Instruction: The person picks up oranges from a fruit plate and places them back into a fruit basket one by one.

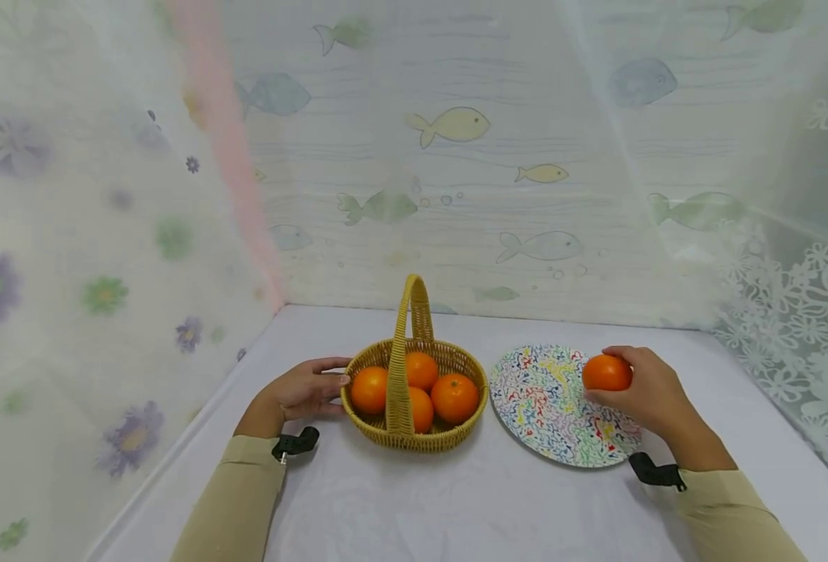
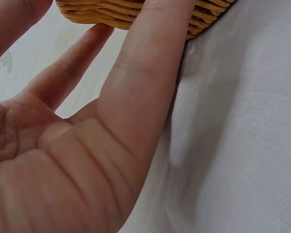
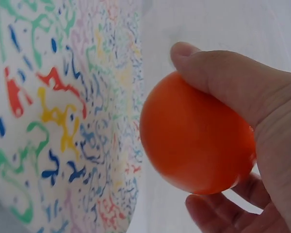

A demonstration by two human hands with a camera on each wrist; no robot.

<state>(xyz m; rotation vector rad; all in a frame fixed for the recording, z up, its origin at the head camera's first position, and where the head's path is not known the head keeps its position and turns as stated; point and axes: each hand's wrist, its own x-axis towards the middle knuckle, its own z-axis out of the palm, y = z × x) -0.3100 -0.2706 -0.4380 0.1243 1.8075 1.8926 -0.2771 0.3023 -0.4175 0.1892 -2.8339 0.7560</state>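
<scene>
In the head view a yellow wicker basket [image 1: 421,443] with a tall handle holds several oranges [image 1: 456,398]. My left hand [image 1: 308,392] is at the basket's left side, its fairly straight fingers touching the wicker. The left wrist view shows that hand [image 2: 102,97] stretched toward the woven wall of the basket [image 2: 99,12]. My right hand [image 1: 648,390] grips one orange [image 1: 607,373] above the right part of a round, colourfully speckled plate [image 1: 547,414]. In the right wrist view the thumb and fingers lie on opposite sides of this orange [image 3: 196,136], with the plate [image 3: 63,121] beyond it.
A white cloth [image 1: 456,507] covers the table. Behind it hangs a sheer curtain with fish prints [image 1: 456,125], and a flowered curtain [image 1: 104,351] borders the left. White lace flowers [image 1: 793,359] edge the right side.
</scene>
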